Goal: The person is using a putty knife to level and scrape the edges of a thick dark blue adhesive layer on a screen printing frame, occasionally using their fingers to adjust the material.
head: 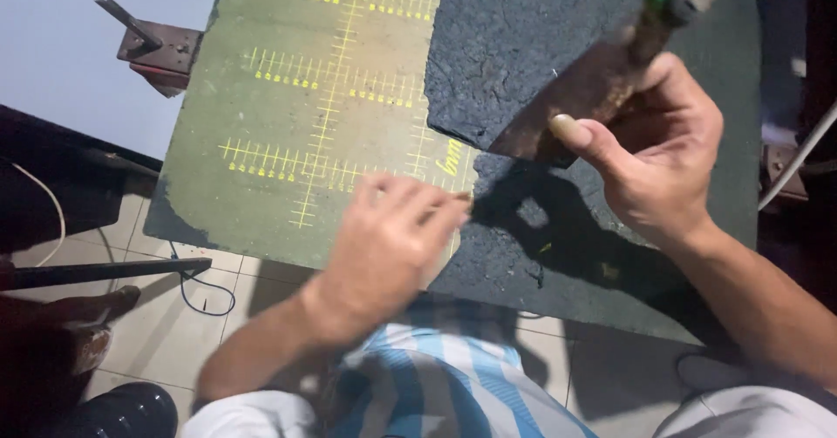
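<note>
My right hand grips a worn, rusty-brown flat tool with a green band near its handle; its blade lies against the near edge of a dark rough sheet. My left hand hovers blurred over the near edge of the green cutting mat, fingers curled, seemingly pinching something small and pale at the fingertips. What that is I cannot make out. The mat carries yellow ruler markings.
A second dark rough piece lies under my hands at the mat's near edge. A metal bracket with a rod stands at the far left. A black cable and a dark bar lie on the tiled floor.
</note>
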